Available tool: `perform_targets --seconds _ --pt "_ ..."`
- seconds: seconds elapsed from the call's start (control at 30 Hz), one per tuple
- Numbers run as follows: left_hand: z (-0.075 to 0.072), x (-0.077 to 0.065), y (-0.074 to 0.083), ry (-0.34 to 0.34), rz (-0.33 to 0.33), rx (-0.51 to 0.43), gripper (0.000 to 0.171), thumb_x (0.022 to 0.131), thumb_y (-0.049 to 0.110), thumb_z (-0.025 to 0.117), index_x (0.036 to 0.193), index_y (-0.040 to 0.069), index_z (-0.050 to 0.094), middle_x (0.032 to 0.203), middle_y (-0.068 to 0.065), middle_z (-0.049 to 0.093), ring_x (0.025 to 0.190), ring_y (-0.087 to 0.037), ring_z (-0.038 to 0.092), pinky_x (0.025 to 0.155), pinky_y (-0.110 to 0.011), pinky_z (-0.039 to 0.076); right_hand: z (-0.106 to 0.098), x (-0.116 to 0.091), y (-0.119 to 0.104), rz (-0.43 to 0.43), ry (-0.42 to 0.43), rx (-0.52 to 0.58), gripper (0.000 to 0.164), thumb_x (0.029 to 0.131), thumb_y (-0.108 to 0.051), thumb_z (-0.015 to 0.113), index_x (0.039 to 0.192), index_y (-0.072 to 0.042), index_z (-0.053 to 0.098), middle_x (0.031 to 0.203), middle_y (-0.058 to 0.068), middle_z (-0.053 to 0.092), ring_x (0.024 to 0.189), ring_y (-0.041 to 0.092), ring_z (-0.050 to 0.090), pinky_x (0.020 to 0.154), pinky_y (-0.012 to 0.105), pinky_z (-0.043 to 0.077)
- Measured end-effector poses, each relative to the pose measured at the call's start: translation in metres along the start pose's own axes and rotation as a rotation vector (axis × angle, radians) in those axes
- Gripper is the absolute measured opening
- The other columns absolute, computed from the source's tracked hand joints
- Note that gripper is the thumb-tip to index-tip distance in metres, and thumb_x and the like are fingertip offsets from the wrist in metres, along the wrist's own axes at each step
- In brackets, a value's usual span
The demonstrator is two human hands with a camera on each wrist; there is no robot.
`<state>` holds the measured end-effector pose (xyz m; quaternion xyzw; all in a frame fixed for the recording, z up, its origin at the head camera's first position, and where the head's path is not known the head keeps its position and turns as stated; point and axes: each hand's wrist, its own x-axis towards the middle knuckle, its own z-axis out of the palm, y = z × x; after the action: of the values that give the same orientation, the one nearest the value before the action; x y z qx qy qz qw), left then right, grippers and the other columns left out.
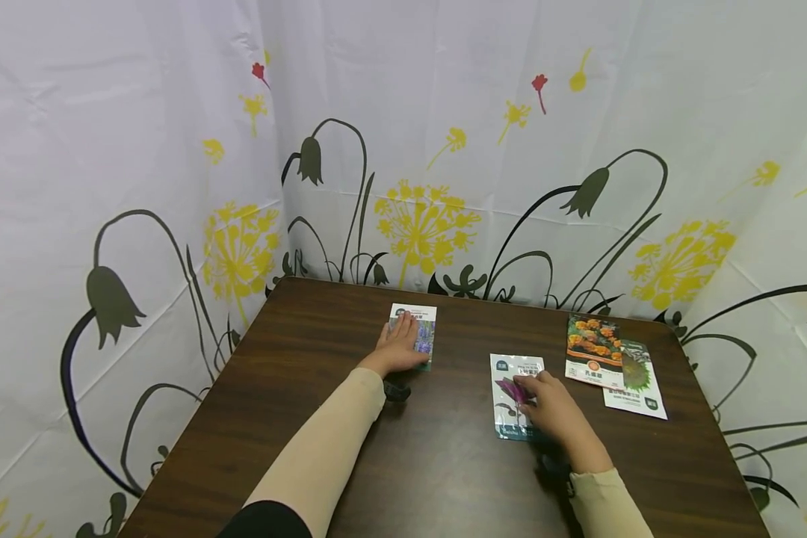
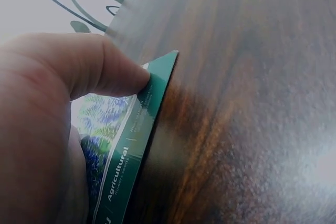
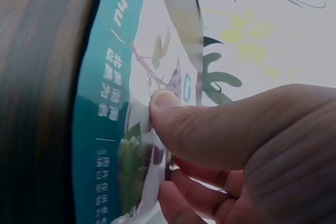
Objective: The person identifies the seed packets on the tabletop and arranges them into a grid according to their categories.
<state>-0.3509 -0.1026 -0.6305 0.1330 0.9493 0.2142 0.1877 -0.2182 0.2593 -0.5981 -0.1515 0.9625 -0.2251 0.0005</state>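
Note:
At the table's far middle, a seed packet (image 1: 428, 317) with blue-purple flowers lies under my left hand (image 1: 397, 351). Its fingers stretch over the packet, and the thumb (image 2: 118, 72) touches the green end strip near a corner. Nearer and to the right is another seed packet (image 1: 507, 430), white and teal with a magenta bloom. My right hand (image 1: 554, 407) rests on its right side, fingers slightly bent. In the right wrist view the thumb (image 3: 173, 111) lies on the packet's printed face, the other fingers close by; part of the packet is hidden behind them.
An orange-flower seed packet (image 1: 593, 351) overlaps a white and green seed packet (image 1: 639, 381) at the right of the brown wooden table (image 1: 444, 478). A flower-printed white curtain (image 1: 444, 97) hangs behind the table and along its sides.

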Motion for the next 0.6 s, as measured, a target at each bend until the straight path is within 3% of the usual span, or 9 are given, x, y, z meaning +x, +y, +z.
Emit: perform_targets --seconds 0.2,0.6 --pt "0.002 0.002 -0.002 0.012 0.004 0.02 0.111 0.099 0.064 0.058 0.176 0.014 -0.004 0.182 -0.002 -0.021 0.17 -0.02 -0.02 0.136 -0.052 -0.018 0.008 0.012 -0.004 -0.001 0.043 0.026 0.052 0.087 -0.006 0.089 0.138 -0.005 0.075 0.098 0.015 0.064 0.083 0.022 0.056 0.074 0.039 0.048" --pt "0.001 0.001 -0.004 0.005 0.004 -0.017 0.111 0.098 0.064 0.059 0.176 0.016 -0.003 0.182 -0.001 -0.021 0.17 -0.019 -0.02 0.135 -0.049 -0.021 0.006 0.044 -0.017 0.013 -0.033 0.062 0.05 0.09 -0.008 0.087 0.138 -0.002 0.074 0.104 0.019 0.066 0.087 0.025 0.058 0.079 0.044 0.052"
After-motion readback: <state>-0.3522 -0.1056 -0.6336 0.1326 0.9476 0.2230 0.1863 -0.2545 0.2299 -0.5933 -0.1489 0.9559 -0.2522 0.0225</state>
